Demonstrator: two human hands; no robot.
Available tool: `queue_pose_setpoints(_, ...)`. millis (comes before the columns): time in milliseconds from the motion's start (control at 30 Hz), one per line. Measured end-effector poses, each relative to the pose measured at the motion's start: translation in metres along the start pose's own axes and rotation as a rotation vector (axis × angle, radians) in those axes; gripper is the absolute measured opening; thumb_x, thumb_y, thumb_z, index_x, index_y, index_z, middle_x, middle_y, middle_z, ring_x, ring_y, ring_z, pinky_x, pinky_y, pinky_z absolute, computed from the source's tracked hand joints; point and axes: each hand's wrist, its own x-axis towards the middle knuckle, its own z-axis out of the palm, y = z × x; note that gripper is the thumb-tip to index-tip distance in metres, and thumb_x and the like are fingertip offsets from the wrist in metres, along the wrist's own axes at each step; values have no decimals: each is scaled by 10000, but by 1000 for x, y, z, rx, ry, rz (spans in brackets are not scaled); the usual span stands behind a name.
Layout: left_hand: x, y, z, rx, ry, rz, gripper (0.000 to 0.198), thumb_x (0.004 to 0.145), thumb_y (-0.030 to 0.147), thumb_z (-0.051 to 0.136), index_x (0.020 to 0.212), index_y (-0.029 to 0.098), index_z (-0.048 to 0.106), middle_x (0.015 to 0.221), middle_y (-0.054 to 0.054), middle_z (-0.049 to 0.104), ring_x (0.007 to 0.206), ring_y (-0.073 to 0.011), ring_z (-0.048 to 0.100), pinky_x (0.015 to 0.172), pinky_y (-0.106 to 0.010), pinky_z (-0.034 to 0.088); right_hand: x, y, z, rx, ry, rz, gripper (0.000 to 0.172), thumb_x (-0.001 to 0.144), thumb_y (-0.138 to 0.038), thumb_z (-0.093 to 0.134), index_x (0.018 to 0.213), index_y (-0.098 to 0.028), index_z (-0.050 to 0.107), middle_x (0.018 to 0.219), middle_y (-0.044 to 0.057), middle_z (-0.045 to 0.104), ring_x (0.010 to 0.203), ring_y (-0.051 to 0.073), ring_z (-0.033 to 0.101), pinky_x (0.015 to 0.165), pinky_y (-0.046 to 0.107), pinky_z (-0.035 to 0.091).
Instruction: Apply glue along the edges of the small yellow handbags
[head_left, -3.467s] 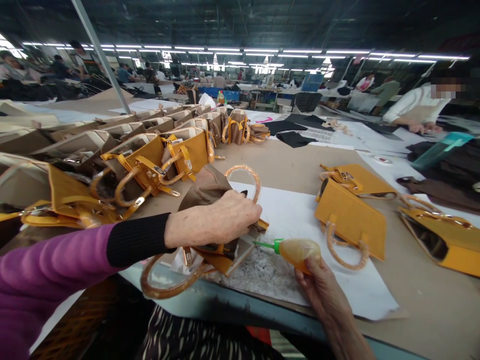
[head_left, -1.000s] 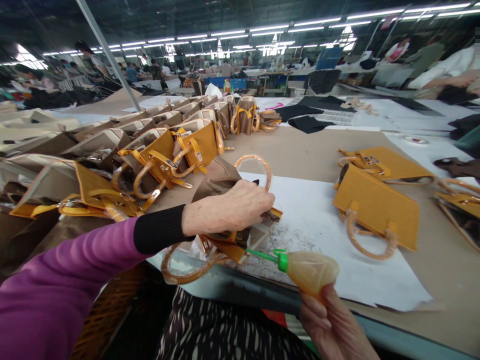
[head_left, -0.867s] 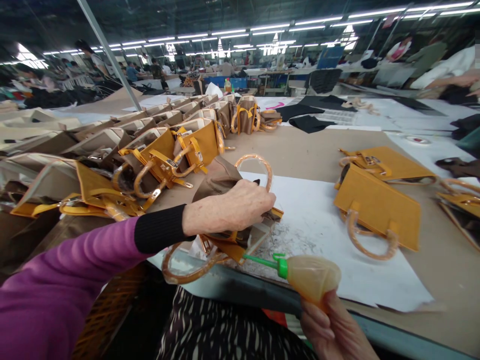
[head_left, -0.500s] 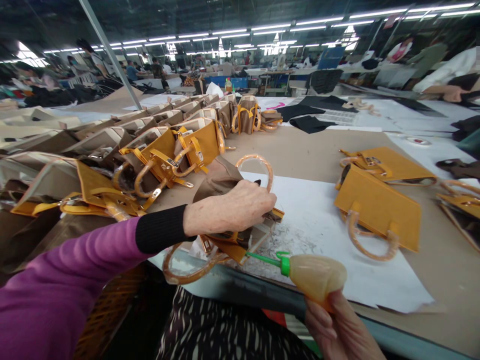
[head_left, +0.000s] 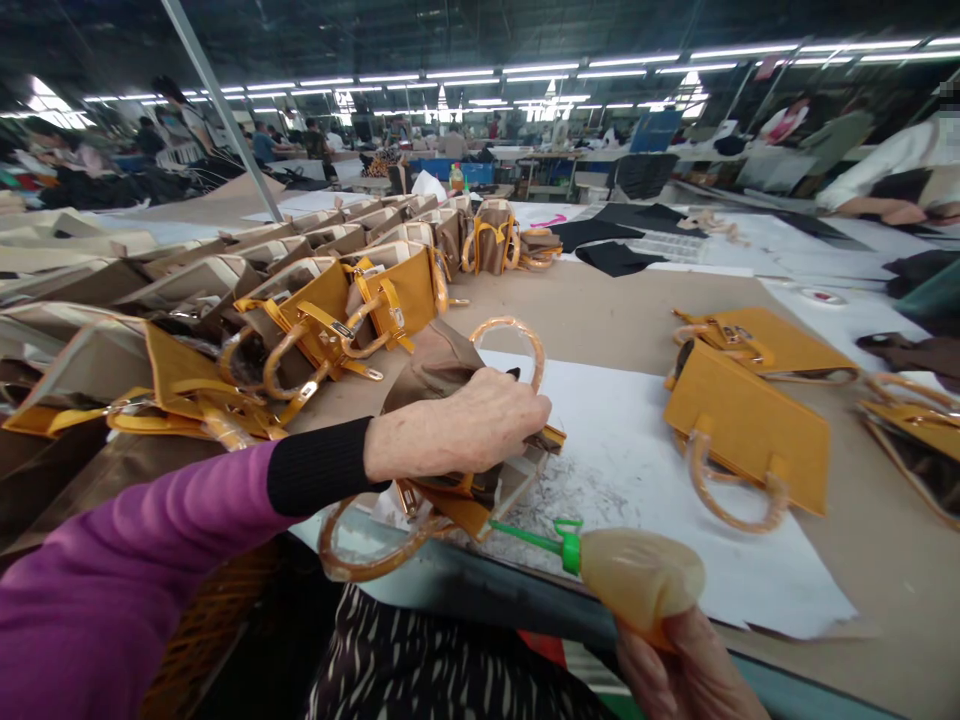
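My left hand (head_left: 469, 420) is closed on the upper edge of a brown and mustard handbag (head_left: 431, 365) that lies at the table's near edge. The bag's wrapped ring handles stick out, one beyond my hand and one toward me. In my right hand (head_left: 686, 660) is a soft squeeze bottle (head_left: 641, 575) of yellowish liquid with a green cap. Its long green nozzle (head_left: 525, 537) points left, with the tip at the bag's mustard edge; whether it touches I cannot tell. My left fingertips are partly hidden behind the hand.
Rows of similar handbags (head_left: 300, 300) stand on the left. Two mustard bags (head_left: 750, 425) lie to the right on the brown table covering. White paper (head_left: 600, 430) is spread beneath the work, smudged near the bag. A co-worker's arm (head_left: 885, 180) shows at far right.
The bottle has shifted slightly down and to the right in view, its nozzle tip still at the bag's edge. My left hand keeps its hold on the bag.
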Motion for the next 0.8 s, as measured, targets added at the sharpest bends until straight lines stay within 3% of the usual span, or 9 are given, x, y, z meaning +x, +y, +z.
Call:
queue_pose_setpoints(100, 0, -2, 5, 13, 32, 8, 52, 818, 171, 526, 847, 145, 560, 774, -61, 630, 704, -226, 602, 565, -312, 363, 4, -6, 8, 0, 45, -79, 435, 590, -376, 859, 862, -200, 568, 662, -34, 563, 431, 50, 409, 378, 158, 393)
queue_pose_setpoints(233, -1, -2, 5, 15, 78, 26, 43, 821, 175, 532, 845, 149, 556, 779, -54, 623, 705, -207, 588, 591, -302, 378, 18, -10, 4, -29, 36, -198, 491, 597, -332, 856, 987, -219, 580, 756, -17, 606, 454, 75, 446, 370, 176, 404)
queue_pose_setpoints(400, 0, 0, -4, -4, 16, -7, 54, 819, 179, 550, 827, 133, 579, 784, -74, 634, 741, -221, 604, 614, -306, 402, 38, -13, -3, -115, 16, -290, 474, 598, -358, 848, 968, -177, 612, 741, -11, 608, 459, 74, 446, 375, 171, 397)
queue_pose_setpoints(533, 1, -5, -6, -8, 86, 24, 73, 833, 192, 545, 847, 133, 587, 821, -71, 638, 780, -221, 605, 666, -321, 422, 51, -14, 0, -157, 8, -358, 455, 618, -376, 832, 958, -160, 621, 716, -13, 601, 472, 78, 463, 392, 169, 394)
queue_pose_setpoints(700, 17, -16, -11, 18, 29, -17, 98, 770, 232, 619, 781, 134, 625, 699, -61, 644, 648, -201, 607, 526, -276, 365, 67, -17, -2, -229, -34, -460, 383, 673, -375, 792, 934, -153, 621, 759, 13, 626, 499, 95, 485, 416, 189, 401)
queue_pose_setpoints(800, 30, -22, -13, 38, 25, -16, 107, 748, 230, 619, 785, 135, 653, 690, -75, 660, 621, -210, 613, 481, -269, 330, 77, -19, -1, -295, -46, -512, 386, 688, -383, 777, 952, -147, 623, 673, 7, 615, 496, 117, 498, 433, 211, 410)
